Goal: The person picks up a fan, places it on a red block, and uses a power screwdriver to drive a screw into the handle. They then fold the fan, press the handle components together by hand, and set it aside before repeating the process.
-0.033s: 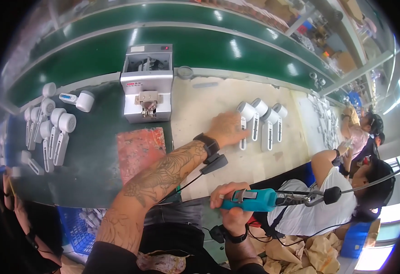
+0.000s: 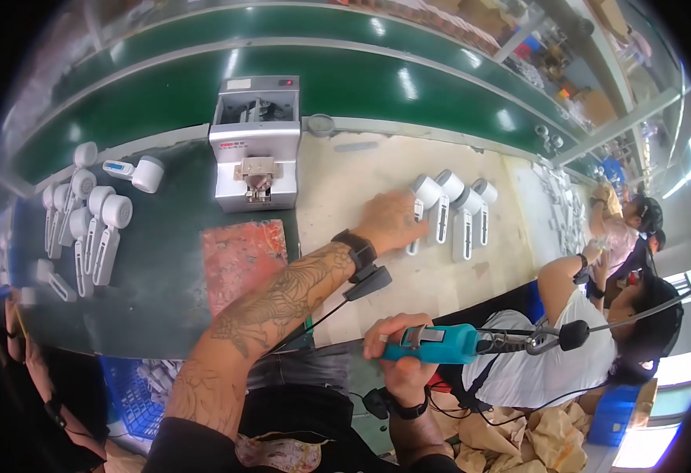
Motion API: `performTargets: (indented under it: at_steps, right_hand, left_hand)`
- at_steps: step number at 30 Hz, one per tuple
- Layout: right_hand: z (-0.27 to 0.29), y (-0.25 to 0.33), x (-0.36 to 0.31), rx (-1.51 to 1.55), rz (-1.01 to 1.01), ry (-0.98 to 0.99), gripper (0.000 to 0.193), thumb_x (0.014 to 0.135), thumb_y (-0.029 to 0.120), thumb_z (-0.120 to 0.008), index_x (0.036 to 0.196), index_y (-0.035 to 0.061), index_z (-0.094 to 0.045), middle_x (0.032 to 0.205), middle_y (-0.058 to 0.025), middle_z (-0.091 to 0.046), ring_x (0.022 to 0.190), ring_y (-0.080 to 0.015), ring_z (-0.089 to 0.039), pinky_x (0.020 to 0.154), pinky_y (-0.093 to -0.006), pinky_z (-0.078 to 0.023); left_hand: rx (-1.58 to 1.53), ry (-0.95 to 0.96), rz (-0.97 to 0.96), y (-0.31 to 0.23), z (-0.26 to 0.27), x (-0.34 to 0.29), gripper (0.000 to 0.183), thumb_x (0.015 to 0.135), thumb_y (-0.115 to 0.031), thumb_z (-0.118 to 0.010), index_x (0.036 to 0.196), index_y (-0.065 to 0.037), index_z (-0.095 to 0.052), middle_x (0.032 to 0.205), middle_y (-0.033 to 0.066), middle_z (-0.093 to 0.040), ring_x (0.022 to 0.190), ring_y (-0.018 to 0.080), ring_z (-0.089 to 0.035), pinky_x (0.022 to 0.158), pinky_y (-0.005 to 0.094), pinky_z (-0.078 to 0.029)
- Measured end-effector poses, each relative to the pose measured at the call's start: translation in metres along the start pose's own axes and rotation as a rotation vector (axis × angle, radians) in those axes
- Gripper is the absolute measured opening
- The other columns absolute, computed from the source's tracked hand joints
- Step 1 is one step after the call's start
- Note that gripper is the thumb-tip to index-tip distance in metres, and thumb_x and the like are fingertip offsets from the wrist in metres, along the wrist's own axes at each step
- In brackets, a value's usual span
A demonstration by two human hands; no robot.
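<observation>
Our left grip (image 2: 392,220) pinches the leftmost long-handled white device (image 2: 418,210) in the right-hand cluster on the tabletop (image 2: 331,185). Our right grip (image 2: 400,370) wraps around a teal tool (image 2: 457,344).

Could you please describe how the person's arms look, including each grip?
The left forearm shows dark line tattoos below a black fabric sleeve; a black wristband and dark grey box with thin black cable sit at the wrist. The right wrist wears a second black wristband. Left grip and right grip are ungloved.
</observation>
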State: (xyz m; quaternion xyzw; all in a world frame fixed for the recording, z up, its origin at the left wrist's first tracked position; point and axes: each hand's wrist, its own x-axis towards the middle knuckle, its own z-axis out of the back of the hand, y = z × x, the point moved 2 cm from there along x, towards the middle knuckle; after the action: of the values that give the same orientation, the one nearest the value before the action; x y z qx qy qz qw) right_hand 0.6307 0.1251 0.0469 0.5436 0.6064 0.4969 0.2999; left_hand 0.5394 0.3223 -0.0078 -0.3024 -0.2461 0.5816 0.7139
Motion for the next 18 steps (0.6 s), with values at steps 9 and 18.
performTargets:
  at_steps: [9,18]
  right_hand:
    - [-0.006,-0.018,0.020,-0.042,-0.004,0.012,0.070,0.082,0.060,-0.074,0.106,-0.0019,-0.051,0.071,-0.0091,-0.055,0.062,-0.0204,-0.057,0.054,-0.0312,-0.045]
    - [-0.045,-0.011,0.052,-0.163,-0.016,0.017,0.072,0.087,0.074,-0.056,0.103,0.0034,-0.047,0.063,-0.0038,-0.048,0.052,-0.0164,-0.050,0.051,-0.0307,-0.041]
  left_hand:
    - [0.040,-0.473,-0.395,0.032,0.077,-0.095,0.027,0.083,-0.024,-0.070,0.101,-0.004,-0.066,0.092,0.0144,-0.066,0.083,0.0362,-0.064,0.073,0.0448,-0.053]
    - [-0.077,-0.226,-0.235,0.086,0.146,-0.181,0.018,0.081,-0.015,-0.074,0.095,-0.004,-0.070,0.089,0.0101,-0.064,0.091,0.0293,-0.060,0.085,0.0395,-0.048]
